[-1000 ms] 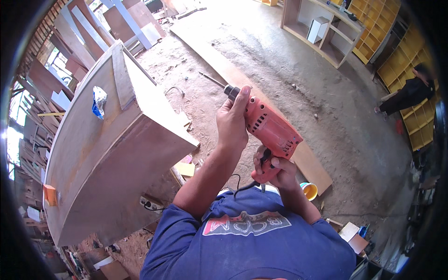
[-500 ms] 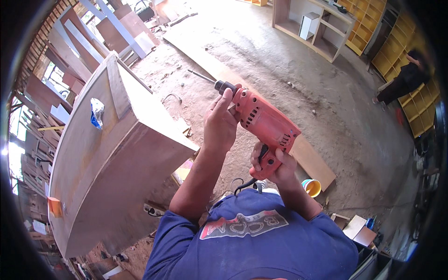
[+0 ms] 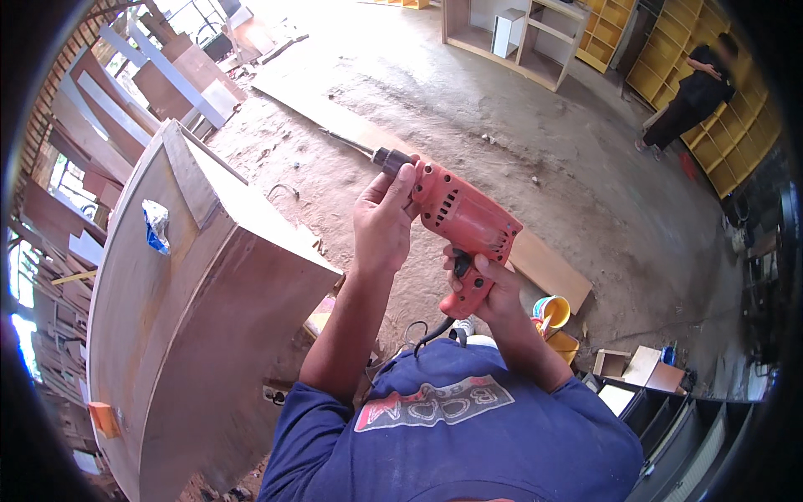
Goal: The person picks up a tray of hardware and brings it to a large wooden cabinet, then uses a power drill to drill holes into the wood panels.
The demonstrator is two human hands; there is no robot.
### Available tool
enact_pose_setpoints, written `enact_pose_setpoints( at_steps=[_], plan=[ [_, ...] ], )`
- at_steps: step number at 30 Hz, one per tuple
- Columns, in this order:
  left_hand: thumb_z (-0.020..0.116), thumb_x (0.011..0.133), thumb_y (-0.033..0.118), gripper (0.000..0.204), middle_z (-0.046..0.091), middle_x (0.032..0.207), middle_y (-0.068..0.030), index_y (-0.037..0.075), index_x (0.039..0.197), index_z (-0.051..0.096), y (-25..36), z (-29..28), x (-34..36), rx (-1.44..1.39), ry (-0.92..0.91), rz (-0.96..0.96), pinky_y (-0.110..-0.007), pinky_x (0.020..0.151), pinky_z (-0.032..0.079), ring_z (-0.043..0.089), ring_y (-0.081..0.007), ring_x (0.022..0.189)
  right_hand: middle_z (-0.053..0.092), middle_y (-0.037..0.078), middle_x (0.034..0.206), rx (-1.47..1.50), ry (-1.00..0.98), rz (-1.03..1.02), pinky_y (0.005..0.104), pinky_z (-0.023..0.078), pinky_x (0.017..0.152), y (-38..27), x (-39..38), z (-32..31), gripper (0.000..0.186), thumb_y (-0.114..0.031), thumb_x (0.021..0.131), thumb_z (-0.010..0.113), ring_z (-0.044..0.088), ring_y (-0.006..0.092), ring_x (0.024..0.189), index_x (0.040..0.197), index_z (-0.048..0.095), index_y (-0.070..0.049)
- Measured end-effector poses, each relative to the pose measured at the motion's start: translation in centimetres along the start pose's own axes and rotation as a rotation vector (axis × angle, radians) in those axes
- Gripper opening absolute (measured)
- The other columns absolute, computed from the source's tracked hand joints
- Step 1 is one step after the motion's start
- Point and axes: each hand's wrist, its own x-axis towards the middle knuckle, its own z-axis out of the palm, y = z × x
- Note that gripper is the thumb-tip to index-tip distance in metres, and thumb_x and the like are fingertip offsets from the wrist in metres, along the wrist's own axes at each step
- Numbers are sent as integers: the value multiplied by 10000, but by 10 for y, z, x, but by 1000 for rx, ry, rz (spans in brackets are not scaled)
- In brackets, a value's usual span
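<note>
Head view: the drill [image 3: 470, 213] at centre frame looks heavy and rigid, best held by its grip [image 3: 465, 299], which the right hand [image 3: 495, 293] grasps, while the left hand [image 3: 383, 222] seems to pinch the chuck [image 3: 390, 159].

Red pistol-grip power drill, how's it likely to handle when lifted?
The red pistol-grip power drill is probably nose-heavy: most of its bulk and the long thin metal bit sit ahead of the handle. It looks hard-shelled, so likely won't flex. The curved black cord looks bendable and may trail.
</note>
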Motion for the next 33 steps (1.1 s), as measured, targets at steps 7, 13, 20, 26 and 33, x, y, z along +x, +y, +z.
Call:
enact_pose_setpoints(
  at_steps=[7, 13, 20, 26, 33],
  plan=[
    [695, 1017, 166, 295, 718, 1133, -113, -35, 1232, 665, -5, 5, -6, 9, -69, -41, -313, 916, 573, 710, -173, 1029, 708, 217, 1092, 92, -21, 62, 351, 585, 664, -15, -15, 21, 639, -351, 960, 657, 715, 297, 847, 1409, 486, 70],
    [710, 1011, 197, 326, 719, 1130, -111, -36, 1234, 662, -10, 9, -8, 32, -53, -66, -310, 882, 584, 717, -170, 989, 566, 69, 752, -4, -47, 23, 311, 505, 574, -9, -18, 5, 498, -350, 938, 665, 560, 175, 629, 1221, 554, 44],
    [701, 1022, 221, 299, 686, 1029, -51, -26, 1187, 662, -7, 11, -9, -10, -23, -50, -299, 855, 563, 688, -142, 949, 588, 85, 798, 170, -82, 21, 326, 530, 564, -3, -14, 7, 507, -218, 931, 672, 602, 203, 661, 1346, 516, 28],
    [717, 1013, 231, 318, 677, 1021, -41, -28, 1188, 661, -5, 4, -8, 13, -39, -13, -295, 838, 552, 676, -135, 929, 594, 94, 811, 164, -102, 34, 335, 537, 574, -3, -9, 6, 519, -202, 920, 679, 605, 214, 678, 1363, 518, 16],
    [696, 1022, 251, 390, 706, 1113, -110, -64, 1242, 625, -12, -9, -2, 11, -13, -15, -320, 904, 564, 706, -186, 1027, 627, 107, 819, 130, -64, 78, 335, 540, 587, 1, -5, 2, 460, -173, 911, 681, 619, 215, 672, 1303, 551, 30]
  ],
)
